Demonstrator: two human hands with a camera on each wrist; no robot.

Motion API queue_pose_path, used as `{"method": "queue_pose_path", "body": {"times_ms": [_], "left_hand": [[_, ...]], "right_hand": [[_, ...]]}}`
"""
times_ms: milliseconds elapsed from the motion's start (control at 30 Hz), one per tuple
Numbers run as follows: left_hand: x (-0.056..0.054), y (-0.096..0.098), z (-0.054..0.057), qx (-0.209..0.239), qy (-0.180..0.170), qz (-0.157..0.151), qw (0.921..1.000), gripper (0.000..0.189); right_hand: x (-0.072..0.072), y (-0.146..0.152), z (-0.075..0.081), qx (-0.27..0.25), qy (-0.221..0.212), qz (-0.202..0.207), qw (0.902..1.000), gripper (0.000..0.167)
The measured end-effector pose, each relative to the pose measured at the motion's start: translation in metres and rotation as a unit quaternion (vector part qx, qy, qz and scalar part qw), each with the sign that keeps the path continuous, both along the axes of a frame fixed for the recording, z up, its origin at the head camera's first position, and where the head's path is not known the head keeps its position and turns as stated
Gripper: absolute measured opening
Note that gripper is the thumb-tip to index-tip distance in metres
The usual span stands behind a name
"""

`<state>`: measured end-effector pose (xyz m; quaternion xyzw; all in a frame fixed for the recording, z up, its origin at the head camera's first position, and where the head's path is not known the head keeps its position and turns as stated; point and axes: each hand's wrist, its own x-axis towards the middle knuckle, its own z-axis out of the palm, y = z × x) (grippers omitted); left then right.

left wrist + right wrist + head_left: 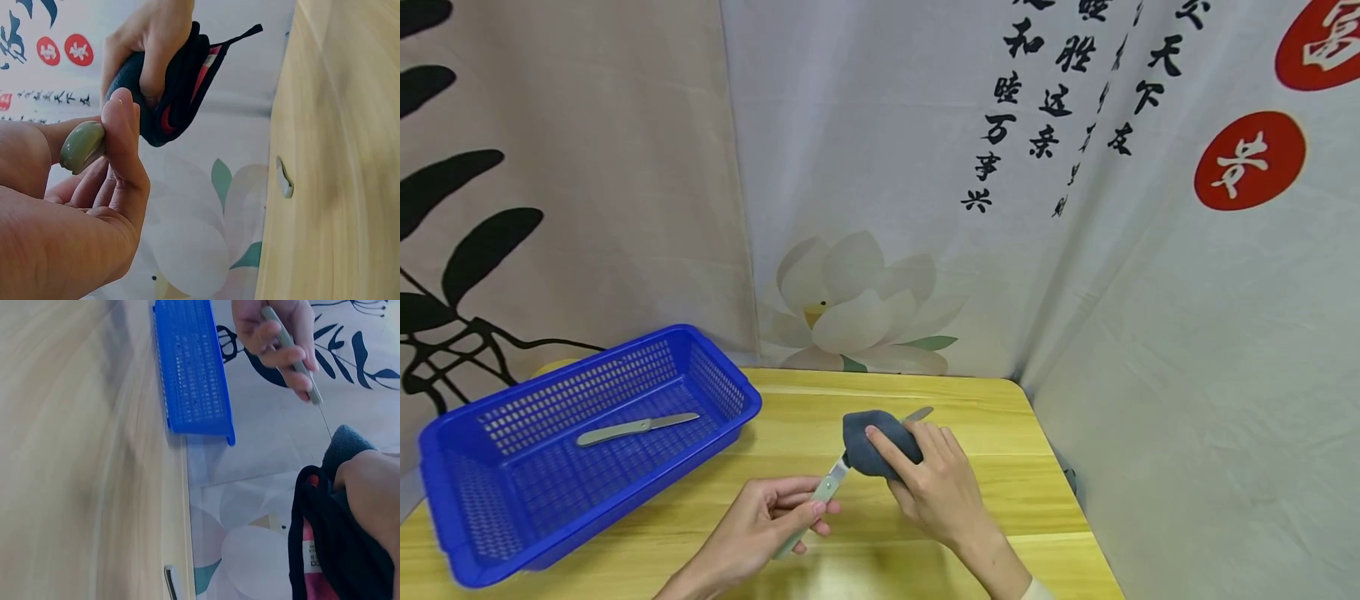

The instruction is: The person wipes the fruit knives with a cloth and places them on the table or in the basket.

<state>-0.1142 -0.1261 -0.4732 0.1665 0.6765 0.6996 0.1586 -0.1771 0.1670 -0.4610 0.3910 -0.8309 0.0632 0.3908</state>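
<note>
In the head view, my left hand [775,521] holds a knife by its pale green handle [827,487], thumb on one side and fingers on the other. My right hand [936,483] grips a folded dark blue-grey cloth [876,442] at the blade, most of which it hides. The right wrist view shows a thin stretch of blade [325,420] between handle and cloth. Red lining and a white label show in the folds of the cloth [319,544]. A grey pointed tip [919,413] shows beyond the cloth; I cannot tell what it belongs to.
A blue perforated plastic basket [681,333] stands at the left of the wooden table [1000,475]. Another pale-handled knife [636,427] lies inside it. A small pale green object [284,178] lies near the table's far edge. Printed curtains [880,167] hang behind and to the right.
</note>
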Motion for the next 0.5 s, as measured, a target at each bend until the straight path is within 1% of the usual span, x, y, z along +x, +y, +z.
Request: {"method": "queue_pose_path", "body": {"times_ms": [167, 233, 367, 500], "left_hand": [[0.0, 0.001, -0.001, 0.001, -0.017, 0.001, 0.9999, 0.047], [0.0, 0.001, -0.002, -0.002, -0.023, 0.008, 0.9997, 0.048], [-0.001, 0.002, -0.003, 0.001, -0.031, 0.033, 0.999, 0.052], [-0.002, 0.002, -0.003, 0.003, -0.028, 0.049, 0.9984, 0.054]], "right_hand": [[-0.006, 0.01, 0.001, -0.024, 0.0, -0.033, 0.9992, 0.073], [-0.006, 0.013, 0.001, -0.037, -0.003, -0.041, 0.9985, 0.072], [-0.001, 0.015, 0.003, -0.051, -0.009, -0.029, 0.9982, 0.076], [0.006, 0.009, 0.005, -0.034, -0.015, 0.005, 0.9993, 0.079]]}}
